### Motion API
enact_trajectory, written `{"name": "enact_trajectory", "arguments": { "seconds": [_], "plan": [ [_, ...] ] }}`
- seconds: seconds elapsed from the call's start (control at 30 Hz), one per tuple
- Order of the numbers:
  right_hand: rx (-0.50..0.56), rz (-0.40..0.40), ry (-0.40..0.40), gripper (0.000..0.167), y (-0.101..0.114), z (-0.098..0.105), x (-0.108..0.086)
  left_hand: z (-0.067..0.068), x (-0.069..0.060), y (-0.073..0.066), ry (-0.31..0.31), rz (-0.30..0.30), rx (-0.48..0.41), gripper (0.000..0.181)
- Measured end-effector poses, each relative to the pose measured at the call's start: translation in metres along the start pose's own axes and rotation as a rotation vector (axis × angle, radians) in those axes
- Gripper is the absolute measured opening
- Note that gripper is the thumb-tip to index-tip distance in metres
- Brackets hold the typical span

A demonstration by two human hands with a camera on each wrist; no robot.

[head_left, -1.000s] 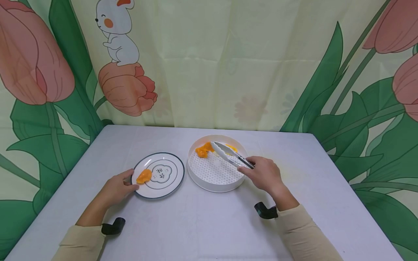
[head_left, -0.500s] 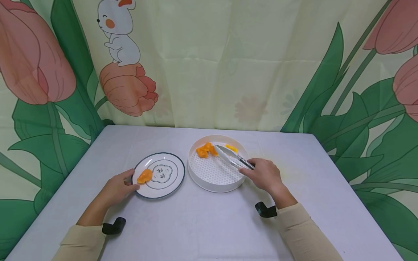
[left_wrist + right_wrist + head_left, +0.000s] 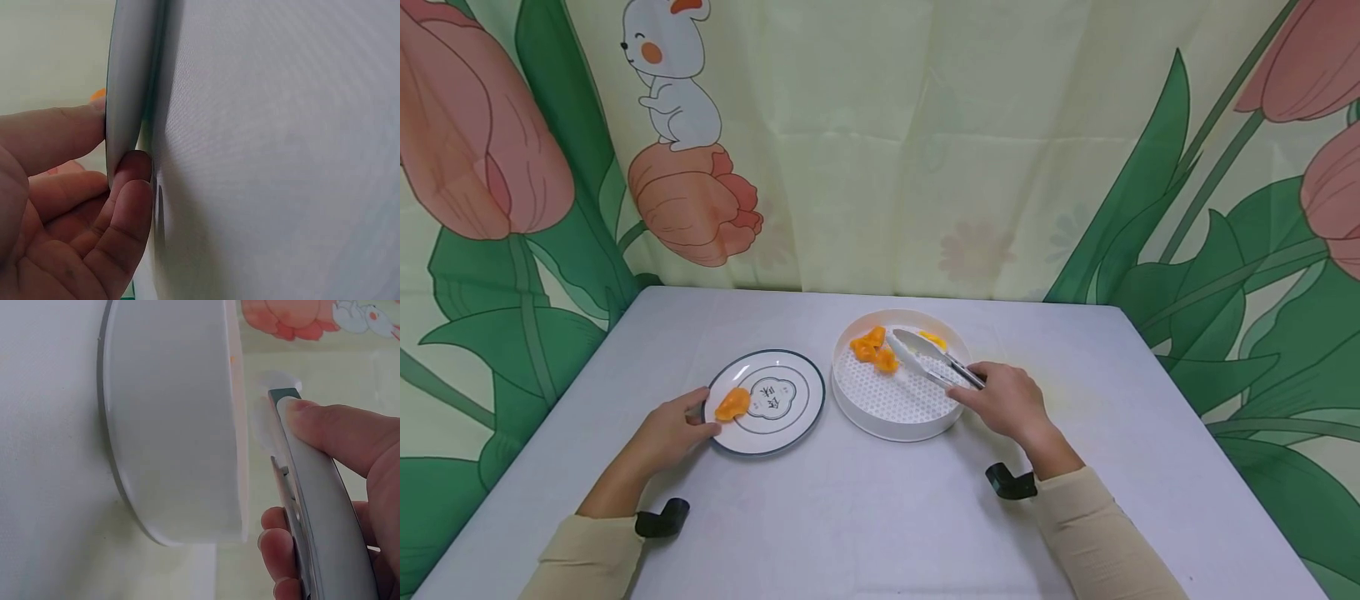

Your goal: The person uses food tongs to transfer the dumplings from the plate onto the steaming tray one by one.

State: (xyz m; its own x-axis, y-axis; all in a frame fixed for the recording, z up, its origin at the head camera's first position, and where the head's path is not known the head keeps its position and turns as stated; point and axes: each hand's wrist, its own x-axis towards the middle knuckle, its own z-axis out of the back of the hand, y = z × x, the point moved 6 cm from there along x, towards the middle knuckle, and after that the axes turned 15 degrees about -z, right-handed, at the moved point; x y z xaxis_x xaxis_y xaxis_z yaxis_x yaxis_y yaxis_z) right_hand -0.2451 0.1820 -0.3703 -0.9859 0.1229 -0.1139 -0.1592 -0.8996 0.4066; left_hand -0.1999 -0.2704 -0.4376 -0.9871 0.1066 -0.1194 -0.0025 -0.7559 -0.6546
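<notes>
My left hand [image 3: 666, 435] grips the left rim of a white plate [image 3: 801, 400] with a blue edge; in the left wrist view the thumb lies on top and fingertips [image 3: 133, 203] curl underneath. One soft-looking orange piece [image 3: 732, 405] lies on the plate near the thumb. My right hand [image 3: 1009, 403] holds metal tongs [image 3: 951, 364] with pale tips, reaching over a round white tray [image 3: 898, 429] with a perforated bottom. Several orange pieces [image 3: 865, 346] lie inside it at the left. A yellow piece [image 3: 934, 340] sits behind the tongs, partly hidden. The tongs' tips are beside the nearest orange piece [image 3: 887, 361].
A white cloth covers the table [image 3: 850, 517]. Behind it hangs a curtain [image 3: 865, 167] printed with tulips and a rabbit. The plate stands left of the tray, with a narrow gap between them. Black wrist mounts [image 3: 1011, 482] sit below both hands.
In the tray, one orange piece by the tongs' tips has shifted toward the front and now lies lower than the others. The tongs have moved slightly; the left hand and plate stay put.
</notes>
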Motion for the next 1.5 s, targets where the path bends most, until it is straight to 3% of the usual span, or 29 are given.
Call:
{"name": "enact_trajectory", "arguments": {
  "seconds": [0.37,0.7,0.83,1.17,1.5],
  "plan": [
    [0.011,0.012,0.003,0.062,0.01,0.001,-0.004,0.0,0.0,0.001,0.003,0.006,-0.01,0.079],
    [0.002,0.037,0.05,0.069,0.038,-0.01,-0.009,0.0,-0.003,-0.002,0.001,-0.005,0.001,0.077],
    [-0.015,0.071,0.069,0.069,0.055,-0.017,-0.012,0.0,-0.003,-0.002,-0.002,-0.007,0.0,0.077],
    [-0.042,0.242,0.086,0.064,0.095,-0.035,-0.023,0.001,-0.002,-0.001,-0.006,-0.007,0.002,0.077],
    [-0.098,0.293,0.152,0.06,0.124,-0.055,-0.029,0.001,-0.001,-0.003,0.0,-0.002,0.008,0.078]
  ]
}}
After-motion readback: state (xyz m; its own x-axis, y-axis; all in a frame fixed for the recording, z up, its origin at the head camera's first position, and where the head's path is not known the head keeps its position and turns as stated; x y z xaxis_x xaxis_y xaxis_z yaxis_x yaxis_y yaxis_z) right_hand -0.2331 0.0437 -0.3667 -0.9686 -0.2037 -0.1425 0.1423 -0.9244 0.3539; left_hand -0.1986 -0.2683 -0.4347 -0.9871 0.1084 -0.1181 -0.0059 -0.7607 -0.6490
